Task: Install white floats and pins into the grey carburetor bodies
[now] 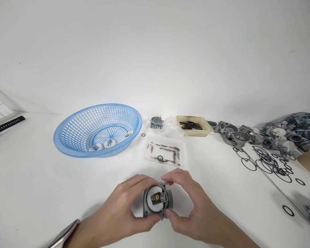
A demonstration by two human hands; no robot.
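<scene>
A grey metal carburetor body (156, 206) sits between my hands at the front middle, its round opening facing up. Inside it show a white float and brass jets, with a dark ring around the rim. My left hand (127, 205) grips its left side, thumb at the near edge and fingers at the far edge. On the right, my right hand (192, 205) curves around the body, thumb against the near right edge and fingertips by the far right corner. A shallow clear tray (150, 156) just beyond holds small pins, jets and a black ring.
A blue plastic basket (60, 139) with a few white parts stands at back left. Another carburetor (156, 122), a clear plastic bag (170, 128) and a cream box (206, 126) of black rings line the wall. Carburetor parts (281, 144) and loose O-rings (248, 164) lie right.
</scene>
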